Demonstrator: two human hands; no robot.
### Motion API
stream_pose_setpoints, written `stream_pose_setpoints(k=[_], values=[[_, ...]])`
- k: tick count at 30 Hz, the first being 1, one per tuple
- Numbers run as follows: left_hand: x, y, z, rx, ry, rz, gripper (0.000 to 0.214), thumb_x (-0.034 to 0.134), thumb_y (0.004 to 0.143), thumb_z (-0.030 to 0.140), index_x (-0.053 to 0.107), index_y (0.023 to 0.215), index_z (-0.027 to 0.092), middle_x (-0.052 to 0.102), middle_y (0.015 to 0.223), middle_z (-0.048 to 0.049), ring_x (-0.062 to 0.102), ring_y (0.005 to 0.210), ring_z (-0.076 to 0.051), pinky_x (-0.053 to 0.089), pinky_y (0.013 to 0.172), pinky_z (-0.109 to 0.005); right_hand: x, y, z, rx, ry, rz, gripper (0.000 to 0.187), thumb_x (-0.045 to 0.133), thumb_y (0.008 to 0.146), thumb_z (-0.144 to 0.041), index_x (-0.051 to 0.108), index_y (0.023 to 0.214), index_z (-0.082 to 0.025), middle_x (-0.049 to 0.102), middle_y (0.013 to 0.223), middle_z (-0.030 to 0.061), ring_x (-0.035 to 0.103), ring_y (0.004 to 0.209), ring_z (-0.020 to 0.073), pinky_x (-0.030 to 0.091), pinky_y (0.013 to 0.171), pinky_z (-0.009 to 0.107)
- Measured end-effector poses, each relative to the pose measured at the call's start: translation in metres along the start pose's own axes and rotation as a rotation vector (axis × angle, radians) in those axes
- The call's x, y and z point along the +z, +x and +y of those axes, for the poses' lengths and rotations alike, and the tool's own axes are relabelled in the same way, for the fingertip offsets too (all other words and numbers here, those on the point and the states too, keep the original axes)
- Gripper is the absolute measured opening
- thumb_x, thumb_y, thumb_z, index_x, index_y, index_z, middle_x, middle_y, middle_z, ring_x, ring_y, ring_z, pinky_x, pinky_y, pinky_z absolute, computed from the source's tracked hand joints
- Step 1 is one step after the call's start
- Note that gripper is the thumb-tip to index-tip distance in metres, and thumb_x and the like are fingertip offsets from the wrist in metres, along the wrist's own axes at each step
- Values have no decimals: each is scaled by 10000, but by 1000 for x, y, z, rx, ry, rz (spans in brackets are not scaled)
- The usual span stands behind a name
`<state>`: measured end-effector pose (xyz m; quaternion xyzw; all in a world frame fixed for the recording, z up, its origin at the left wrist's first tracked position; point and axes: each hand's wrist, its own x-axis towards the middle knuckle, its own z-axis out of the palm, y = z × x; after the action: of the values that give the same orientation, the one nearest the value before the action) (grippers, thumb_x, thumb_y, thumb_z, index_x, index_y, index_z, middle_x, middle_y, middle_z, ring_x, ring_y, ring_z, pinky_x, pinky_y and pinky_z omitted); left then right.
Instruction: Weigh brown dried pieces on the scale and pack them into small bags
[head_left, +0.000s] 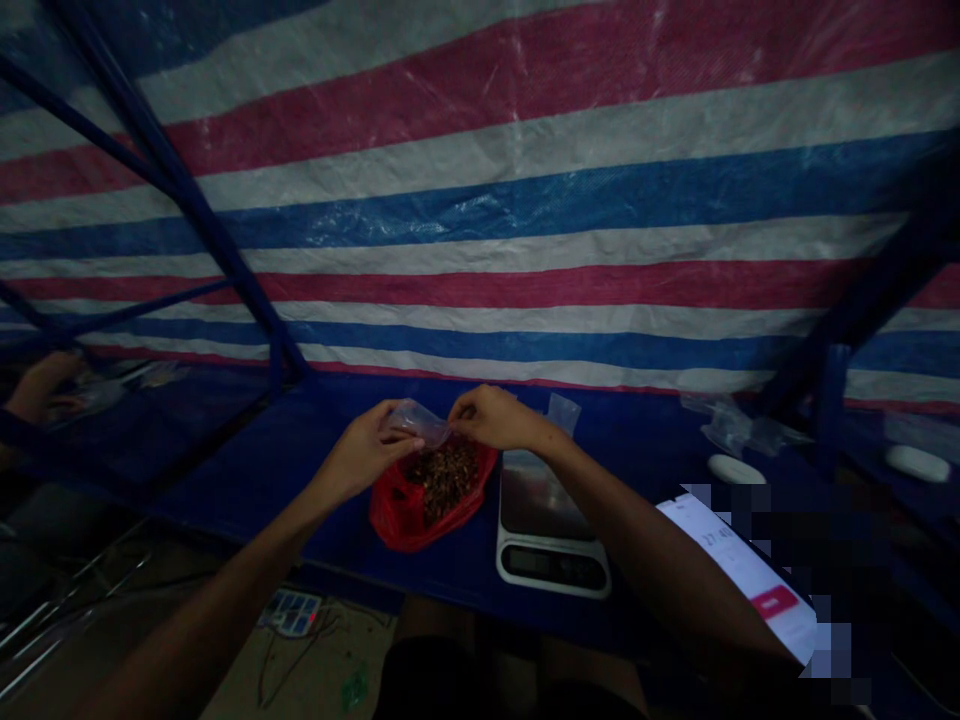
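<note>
Both forearms (255, 560) are slanting across nearest the camera, the right one covering part of the right side of the scale (536, 500). Well left of the scale, another person's hand (49, 385) is showing near some clear plastic; whether its fingers are holding anything, I cannot tell. Between that hand and the scale, a blue frame (202, 220) is leaning. Down and left of the scale, wires and a pale board (289, 612) are lying on the floor. Nearer the scale, the left hand (367, 445) is pinching the left end of a clear bag (416, 423) between thumb and fingers. Beneath it, just left of the scale, a red bag (397, 515) is lying open, brown bits (446, 480) filling it. The right hand (495, 415) is gripping the clear bag's right end, fingertips drawn together. At the scale's far edge, a second bag (564, 412) is sticking up. Right of the scale, a phone (731, 560) is glowing, partly pixelated; beyond it, a white oval (737, 469) and crumpled plastic (731, 425) are resting on the table (637, 450). Farther right of the scale, another oval (916, 462) is lying. Behind the scale, a striped sheet (525, 215) is hanging.
</note>
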<state>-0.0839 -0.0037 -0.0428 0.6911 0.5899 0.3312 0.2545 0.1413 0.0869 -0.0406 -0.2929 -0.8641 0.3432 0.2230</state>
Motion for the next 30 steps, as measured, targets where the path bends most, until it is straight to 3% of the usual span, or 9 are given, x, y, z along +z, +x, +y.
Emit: stream_pose_setpoints(k=[5,20,30], values=[[7,-2,13,-90,-219,69,565,789,726,302,584,1241,196,797,961,-39,779,905,-238,628,881,-405,9,3,3,2,63,18,154,642,866,-162,789,909,-142,798,868,68,712,721,149,478,605,221],[13,-2,4,-55,-288,135,435,776,740,310,606,1123,195,778,931,-45,765,902,-230,607,914,-439,5,3,4,32,74,12,151,640,860,-150,785,895,-129,781,824,70,683,687,144,469,600,229],[12,-5,4,-32,-306,166,442,777,752,310,611,1142,185,770,941,-46,757,915,-220,605,928,-424,6,4,9,-24,140,-2,131,629,873,-133,758,894,-120,763,821,64,669,686,141,483,620,239]])
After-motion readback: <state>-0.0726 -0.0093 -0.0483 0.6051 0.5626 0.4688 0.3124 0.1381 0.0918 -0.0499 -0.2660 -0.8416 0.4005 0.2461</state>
